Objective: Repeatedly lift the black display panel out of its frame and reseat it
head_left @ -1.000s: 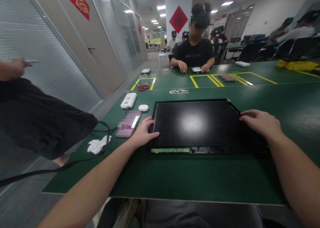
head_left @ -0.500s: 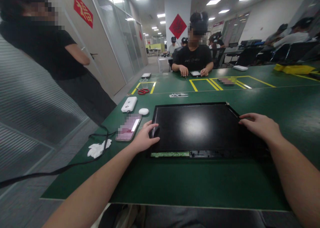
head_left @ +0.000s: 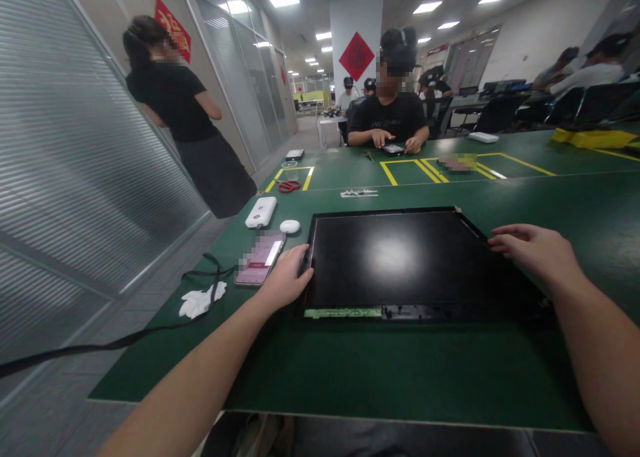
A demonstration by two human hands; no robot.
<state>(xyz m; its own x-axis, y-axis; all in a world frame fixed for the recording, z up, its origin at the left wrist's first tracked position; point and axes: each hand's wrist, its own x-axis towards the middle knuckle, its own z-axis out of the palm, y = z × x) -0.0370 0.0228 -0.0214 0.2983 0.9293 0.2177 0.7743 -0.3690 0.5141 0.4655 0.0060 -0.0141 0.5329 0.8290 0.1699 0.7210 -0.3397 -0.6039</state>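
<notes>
A black flat display panel (head_left: 395,257) lies face up on the green table, with a strip of green circuit board (head_left: 343,313) along its near edge. My left hand (head_left: 289,277) is at the panel's left edge, thumb and fingers around the black frame. At the right edge is my right hand (head_left: 535,250), its fingers drawn together and the tips close against the frame. What those fingertips hold, if anything, is hidden. A small light piece (head_left: 457,209) shows at the panel's far right corner.
Left of the panel lie a phone (head_left: 260,258), a white power bank (head_left: 261,212), a white case (head_left: 290,226), a crumpled white glove or tissue (head_left: 203,301) and a black strap (head_left: 125,340). Red-handled scissors (head_left: 289,186) lie beyond. A co-worker (head_left: 393,113) sits opposite; another person (head_left: 175,103) stands left.
My left fingers have drawn back from the screen surface to its left edge. My right hand has shifted slightly right, outward from the frame. The standing person has moved farther away.
</notes>
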